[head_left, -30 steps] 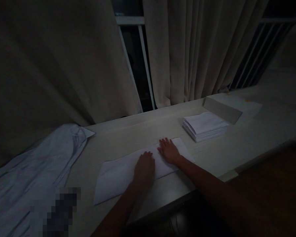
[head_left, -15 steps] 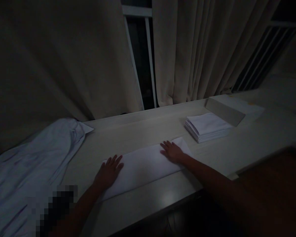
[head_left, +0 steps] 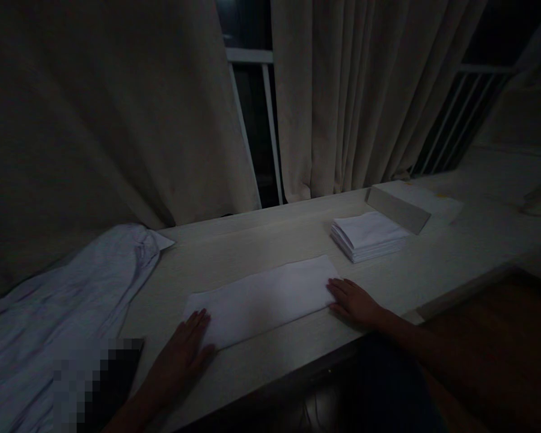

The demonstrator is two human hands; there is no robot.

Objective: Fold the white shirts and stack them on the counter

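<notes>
A long white folded cloth [head_left: 264,300] lies flat on the pale table [head_left: 261,367], running from lower left to upper right. My left hand [head_left: 187,343] rests on the cloth's left end, fingers laid flat and thumb apart. At the right end, my right hand [head_left: 354,300] touches the cloth's near corner with fingertips stretched out and thumb a little apart. Neither hand grips anything. Behind my right hand sits a neat stack of folded white cloths [head_left: 369,236].
Rumpled white fabric [head_left: 72,307] covers the table's left side, beside a dark, partly pixelated object [head_left: 121,373]. An open pale box [head_left: 399,207] stands behind the stack. Curtains [head_left: 333,108] hang along the back edge.
Both hands have moved toward the near edge of the cloth, my right hand also outward to its right end. The cloth's top looks smoother. The view has tilted up slightly.
</notes>
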